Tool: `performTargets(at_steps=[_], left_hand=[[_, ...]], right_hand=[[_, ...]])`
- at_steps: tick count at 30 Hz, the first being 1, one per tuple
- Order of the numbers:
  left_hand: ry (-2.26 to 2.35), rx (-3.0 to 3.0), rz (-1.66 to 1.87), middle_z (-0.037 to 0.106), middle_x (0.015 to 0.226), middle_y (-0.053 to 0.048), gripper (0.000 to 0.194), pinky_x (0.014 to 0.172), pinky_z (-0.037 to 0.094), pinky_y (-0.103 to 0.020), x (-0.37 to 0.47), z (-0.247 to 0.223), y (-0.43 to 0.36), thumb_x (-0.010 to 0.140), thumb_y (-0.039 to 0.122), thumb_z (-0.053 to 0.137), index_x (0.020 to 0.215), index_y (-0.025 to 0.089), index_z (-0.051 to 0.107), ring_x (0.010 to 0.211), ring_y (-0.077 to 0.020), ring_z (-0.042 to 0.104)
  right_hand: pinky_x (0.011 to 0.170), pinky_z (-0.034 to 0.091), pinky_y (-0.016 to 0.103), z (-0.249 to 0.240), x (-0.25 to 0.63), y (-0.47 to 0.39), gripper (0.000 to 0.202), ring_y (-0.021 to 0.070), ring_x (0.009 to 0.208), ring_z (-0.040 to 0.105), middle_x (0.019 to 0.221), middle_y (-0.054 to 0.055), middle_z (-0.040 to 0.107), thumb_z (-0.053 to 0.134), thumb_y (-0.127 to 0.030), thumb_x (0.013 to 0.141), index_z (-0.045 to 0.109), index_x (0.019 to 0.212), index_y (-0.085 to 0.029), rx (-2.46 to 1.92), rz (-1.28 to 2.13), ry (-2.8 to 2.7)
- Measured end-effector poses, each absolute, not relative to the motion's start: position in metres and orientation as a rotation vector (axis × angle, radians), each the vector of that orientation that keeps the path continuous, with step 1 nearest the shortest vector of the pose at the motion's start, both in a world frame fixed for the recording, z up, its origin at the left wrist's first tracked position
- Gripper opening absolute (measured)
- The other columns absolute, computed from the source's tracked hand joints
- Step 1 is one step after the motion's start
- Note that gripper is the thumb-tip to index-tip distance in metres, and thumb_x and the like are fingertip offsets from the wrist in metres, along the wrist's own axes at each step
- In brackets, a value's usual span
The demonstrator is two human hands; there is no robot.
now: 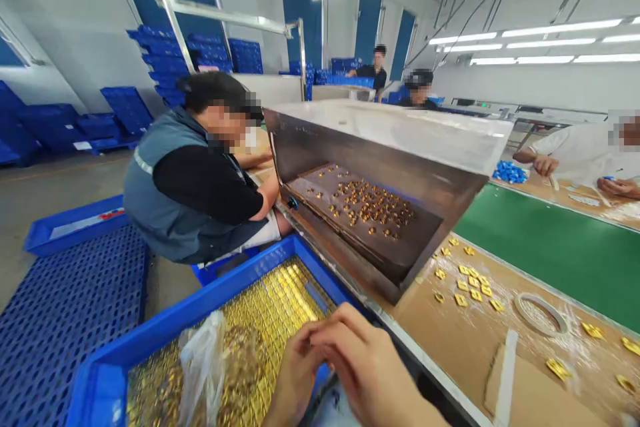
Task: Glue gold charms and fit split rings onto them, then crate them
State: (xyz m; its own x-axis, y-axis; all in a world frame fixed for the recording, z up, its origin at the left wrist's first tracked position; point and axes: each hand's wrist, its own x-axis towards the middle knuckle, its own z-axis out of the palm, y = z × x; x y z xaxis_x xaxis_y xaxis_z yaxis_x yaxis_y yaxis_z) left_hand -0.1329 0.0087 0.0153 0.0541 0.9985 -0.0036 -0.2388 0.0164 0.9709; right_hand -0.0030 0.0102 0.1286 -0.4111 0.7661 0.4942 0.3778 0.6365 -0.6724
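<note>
My left hand [295, 373] and my right hand [360, 353] meet at the lower middle of the view, fingers curled together over the near edge of a blue tray [185, 303]. Whatever lies between the fingertips is hidden. Rows of gold-coloured pieces [280, 293] fill the tray, and a clear plastic bag [203, 360] lies on them at the left. To the right, gold square pieces [474, 281] and a white ring of tape [543, 313] rest on the brown work surface [430, 337].
A metal box [425, 143], open toward me, holds many small gold-brown parts [375, 203]. A person in a grey vest [175, 180] sits at the left. Beyond the green belt [550, 240], another person's hands [545, 165] work near blue pieces [510, 172].
</note>
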Motion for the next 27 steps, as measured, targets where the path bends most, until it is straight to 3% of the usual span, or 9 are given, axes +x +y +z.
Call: performTargets(at_steps=[3,9,16,20,27], left_hand=[[0.856,0.681,1.200,0.075,0.086,-0.007,0.046,0.062,0.056,-0.029,-0.108,0.026,0.002,0.061,0.050,0.091,0.089,0.017,0.076,0.066,-0.0167,0.066],[0.686,0.671,1.069,0.078,0.085,-0.006,0.040,0.054,0.049,-0.022,-0.067,0.034,0.005,0.060,0.038,0.095,0.086,0.016,0.075,0.058,-0.0115,0.065],[0.542,0.813,0.988,0.080,0.091,-0.006,0.038,0.057,0.053,-0.023,-0.036,0.034,-0.006,0.068,0.036,0.091,0.098,0.019,0.076,0.064,-0.0125,0.068],[0.518,0.915,0.979,0.080,0.090,-0.008,0.034,0.059,0.056,-0.024,-0.024,0.033,-0.005,0.071,0.040,0.089,0.094,0.017,0.078,0.063,-0.0134,0.069],[0.535,1.024,1.004,0.081,0.094,-0.009,0.028,0.065,0.060,-0.024,-0.015,0.029,0.016,0.071,0.031,0.089,0.095,0.019,0.079,0.068,-0.0143,0.072]], right_hand=[[0.071,0.052,0.024,0.120,0.046,-0.029,0.018,0.0149,0.081,0.063,0.091,0.005,0.066,0.058,-0.024,0.099,0.076,0.100,-0.024,-0.907,1.108,-1.744],[0.064,0.048,0.024,0.086,0.084,-0.055,0.019,0.0125,0.070,0.057,0.083,0.002,0.066,0.078,-0.040,0.085,0.078,0.098,-0.025,-0.968,1.479,-1.078],[0.052,0.043,0.015,0.061,0.101,-0.074,0.027,0.0064,0.056,0.051,0.065,-0.003,0.062,0.094,-0.038,0.067,0.076,0.081,-0.022,-0.831,1.493,-0.440],[0.056,0.046,0.013,0.060,0.111,-0.072,0.027,0.0052,0.057,0.051,0.065,-0.003,0.060,0.095,-0.035,0.066,0.077,0.081,-0.021,-0.798,1.472,-0.324],[0.056,0.045,0.009,0.063,0.133,-0.071,0.024,0.0033,0.059,0.050,0.071,-0.002,0.063,0.095,-0.032,0.068,0.077,0.082,-0.022,-0.758,1.454,-0.222]])
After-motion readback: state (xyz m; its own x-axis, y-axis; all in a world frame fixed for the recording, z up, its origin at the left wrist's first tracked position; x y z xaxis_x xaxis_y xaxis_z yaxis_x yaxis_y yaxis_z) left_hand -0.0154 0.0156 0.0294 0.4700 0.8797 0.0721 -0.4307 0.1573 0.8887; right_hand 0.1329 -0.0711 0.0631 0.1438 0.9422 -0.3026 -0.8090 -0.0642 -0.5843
